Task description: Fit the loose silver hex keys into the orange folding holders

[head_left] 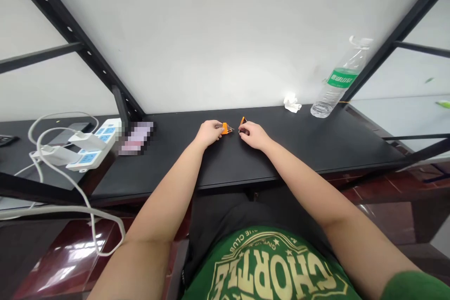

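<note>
Near the middle of the black tabletop (176,150), my left hand (208,134) is closed on an orange holder with thin metal rods (225,128). The rods run through the orange piece, and their tips point right. A short gap away, my right hand (256,136) pinches a small orange-and-dark piece (242,121) that stands up at a tilt between its fingertips. Its lower part is hidden by the fingers, and its kind is too small to make out. The two held things are apart.
A clear plastic bottle (339,79) with a green label stands at the back right, beside a crumpled white tissue (291,102). On the left lie a blurred phone-like object (137,138) and a white power strip (96,145) with white cables (75,185). Black frame posts (397,51) flank the table.
</note>
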{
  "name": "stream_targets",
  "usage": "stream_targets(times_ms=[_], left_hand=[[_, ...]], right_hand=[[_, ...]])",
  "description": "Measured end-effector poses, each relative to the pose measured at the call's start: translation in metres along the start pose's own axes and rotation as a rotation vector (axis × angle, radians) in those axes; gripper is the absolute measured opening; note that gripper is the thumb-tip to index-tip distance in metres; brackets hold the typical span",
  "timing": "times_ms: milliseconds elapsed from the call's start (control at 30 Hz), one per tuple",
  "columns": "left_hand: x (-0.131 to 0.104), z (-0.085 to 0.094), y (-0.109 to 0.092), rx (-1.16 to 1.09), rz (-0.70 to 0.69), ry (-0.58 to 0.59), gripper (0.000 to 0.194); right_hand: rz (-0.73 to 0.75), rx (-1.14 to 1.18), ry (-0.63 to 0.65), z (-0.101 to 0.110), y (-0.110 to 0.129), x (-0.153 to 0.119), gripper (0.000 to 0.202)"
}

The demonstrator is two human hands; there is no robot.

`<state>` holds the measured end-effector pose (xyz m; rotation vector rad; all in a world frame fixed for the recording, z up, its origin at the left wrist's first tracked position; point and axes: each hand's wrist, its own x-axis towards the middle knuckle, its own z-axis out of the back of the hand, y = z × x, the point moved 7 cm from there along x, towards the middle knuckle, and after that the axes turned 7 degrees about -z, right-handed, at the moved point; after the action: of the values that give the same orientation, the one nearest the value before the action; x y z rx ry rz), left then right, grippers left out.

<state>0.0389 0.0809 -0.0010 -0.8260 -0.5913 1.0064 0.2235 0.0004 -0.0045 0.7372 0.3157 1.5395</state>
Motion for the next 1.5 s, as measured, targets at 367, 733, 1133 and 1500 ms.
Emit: stream_targets(times_ms=[367, 733, 1133, 1500], left_hand=[[0.007, -0.006, 0.012, -0.254, 0.073, 0.022, 0.021], [0.009, -0.003, 0.014, -0.091, 0.031, -0.053, 0.024], [0.010, -0.004, 0.015, -0.071, 0.013, -0.036, 0.022], [0.003, -0.013, 0.001, -0.353, -0.010, -0.056, 0.015]], right_hand=[[-0.084, -0.114, 0.115, -0.012, -0.008, 0.016, 0.052], [-0.156, -0.204, 0.184, -0.017, -0.010, 0.026, 0.066], [-0.140, -0.096, -0.185, 0.003, -0.023, 0.044, 0.032], [-0.095, 0.100, -0.019, -0.013, 0.002, 0.016, 0.037]])
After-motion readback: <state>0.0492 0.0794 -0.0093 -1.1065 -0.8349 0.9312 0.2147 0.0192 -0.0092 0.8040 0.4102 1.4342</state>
